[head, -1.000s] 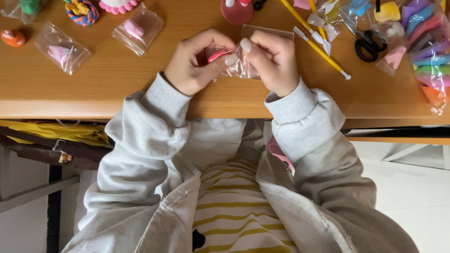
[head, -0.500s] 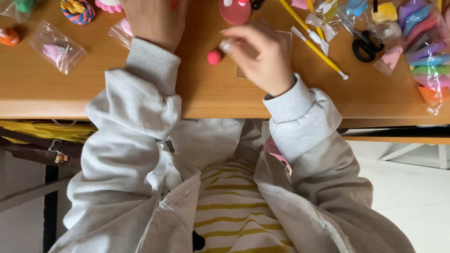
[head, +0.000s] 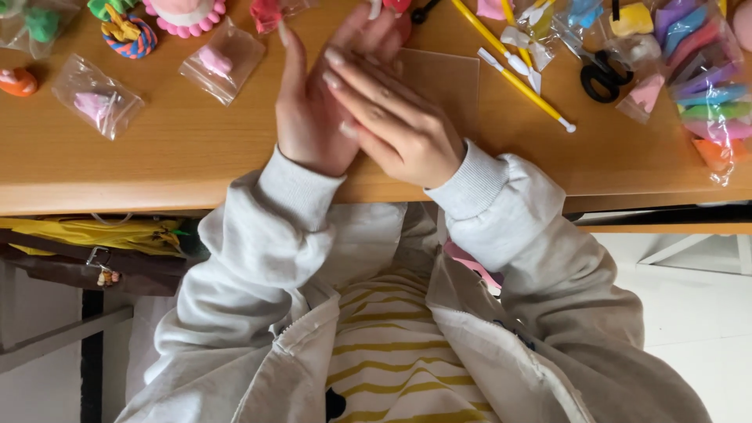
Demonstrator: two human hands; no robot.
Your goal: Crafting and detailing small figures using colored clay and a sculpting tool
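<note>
Head view, hands: left hand (head: 313, 110) and right hand (head: 395, 121) meet at upper centre of the frame, palms pressed flat together, fingers straight.
Grip: neither hand closes round anything; whether something lies between the palms cannot be told.
Clear sheet (head: 442, 78): flat on the wooden table (head: 157, 164), just right of the hands and partly under the right one.
Progress: rolling between palms seems in hand; no shaped piece shows on the sheet.
Left of frame: small clear bags (head: 98, 102) with pink bits.
Right of frame: yellow modelling tools (head: 517, 78), black scissors (head: 599, 74), coloured clay sticks (head: 705, 86).
</note>
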